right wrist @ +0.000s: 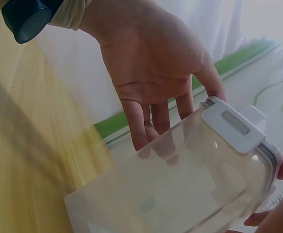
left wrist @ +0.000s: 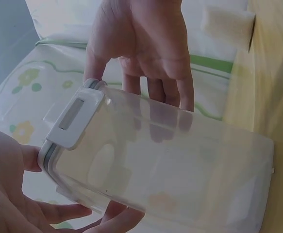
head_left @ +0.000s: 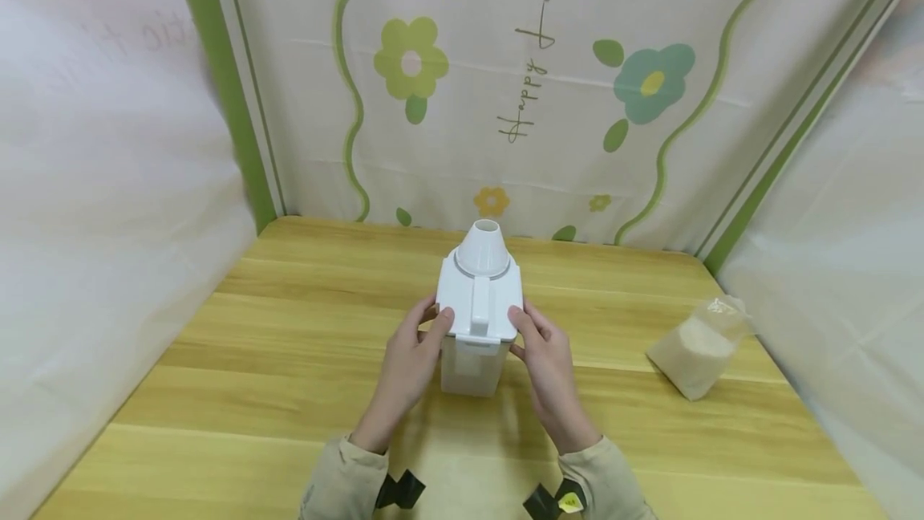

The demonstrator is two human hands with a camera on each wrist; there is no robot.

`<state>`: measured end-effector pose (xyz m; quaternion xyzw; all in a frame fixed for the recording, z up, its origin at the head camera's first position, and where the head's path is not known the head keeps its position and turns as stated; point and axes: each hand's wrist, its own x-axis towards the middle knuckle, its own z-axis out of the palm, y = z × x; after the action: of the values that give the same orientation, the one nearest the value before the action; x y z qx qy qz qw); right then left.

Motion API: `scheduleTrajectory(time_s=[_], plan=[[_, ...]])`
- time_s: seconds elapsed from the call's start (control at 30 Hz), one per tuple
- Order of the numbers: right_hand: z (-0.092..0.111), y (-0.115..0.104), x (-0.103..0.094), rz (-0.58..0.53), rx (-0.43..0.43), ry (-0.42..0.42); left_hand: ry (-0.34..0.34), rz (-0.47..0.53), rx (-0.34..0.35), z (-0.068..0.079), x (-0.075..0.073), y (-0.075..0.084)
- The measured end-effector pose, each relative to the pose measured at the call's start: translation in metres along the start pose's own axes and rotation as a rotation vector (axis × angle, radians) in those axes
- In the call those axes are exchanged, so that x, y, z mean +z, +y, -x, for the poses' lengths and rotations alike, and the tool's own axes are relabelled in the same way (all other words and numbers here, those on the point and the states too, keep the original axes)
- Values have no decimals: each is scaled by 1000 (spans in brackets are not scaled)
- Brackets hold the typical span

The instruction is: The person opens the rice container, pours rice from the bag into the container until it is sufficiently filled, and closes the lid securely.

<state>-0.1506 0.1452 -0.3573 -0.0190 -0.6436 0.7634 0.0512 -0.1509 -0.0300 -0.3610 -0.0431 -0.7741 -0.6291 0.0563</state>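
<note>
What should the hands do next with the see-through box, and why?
Maybe the right hand could try lifting the front clip while the left hand steadies the see-through box: the white lid is on, the box looks empty, and a bag of pale stuff lies over on the right.

Looks like smooth, glossy plastic at the lid [head_left: 456, 291] and cone [head_left: 482, 253] — cloudy, see-through plastic in the container body [left wrist: 204, 160]. Shows softly shiny wood grain across the tabletop [head_left: 289, 343], crinkled film on the bag [head_left: 689, 363] — and matt cloth at the sleeves [head_left: 346, 472].
</note>
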Motion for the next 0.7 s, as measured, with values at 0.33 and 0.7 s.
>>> scheduleTrajectory(time_s=[0.33, 0.7], plan=[[-2, 3, 1, -31, -28, 42, 14, 11, 14, -1, 4, 3], [-4, 4, 0, -32, -12, 52, 16, 25, -13, -1, 4, 7]])
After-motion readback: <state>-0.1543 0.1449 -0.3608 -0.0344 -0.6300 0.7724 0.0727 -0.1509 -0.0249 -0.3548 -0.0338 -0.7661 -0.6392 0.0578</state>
